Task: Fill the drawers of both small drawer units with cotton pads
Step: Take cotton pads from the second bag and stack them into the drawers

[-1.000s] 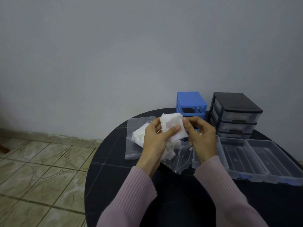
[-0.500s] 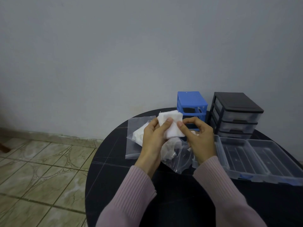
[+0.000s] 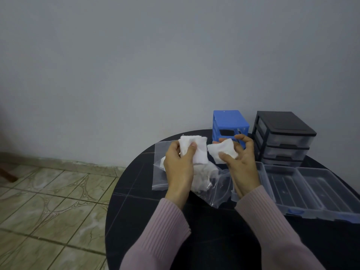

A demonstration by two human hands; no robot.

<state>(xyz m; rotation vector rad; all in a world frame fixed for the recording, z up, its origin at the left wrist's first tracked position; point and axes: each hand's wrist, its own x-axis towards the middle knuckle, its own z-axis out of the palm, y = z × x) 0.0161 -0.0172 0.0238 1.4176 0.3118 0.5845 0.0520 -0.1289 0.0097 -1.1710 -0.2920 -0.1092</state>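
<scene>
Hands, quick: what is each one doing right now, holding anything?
Left hand: closed, gripping a stack of cotton pads, thumb across it.
Right hand: closed, pinching a separate cotton pad between thumb and fingers.

A round black table (image 3: 148,207) carries two plastic bags (image 3: 212,184), blue (image 3: 229,121) and black drawer units (image 3: 282,137), and loose clear drawers (image 3: 311,190).

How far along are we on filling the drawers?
Early. Done: two clear drawers are pulled out on the table, showing no pads. In hand: left hand and right hand each hold cotton pads. Left: every drawer, blue unit and black unit.
</scene>
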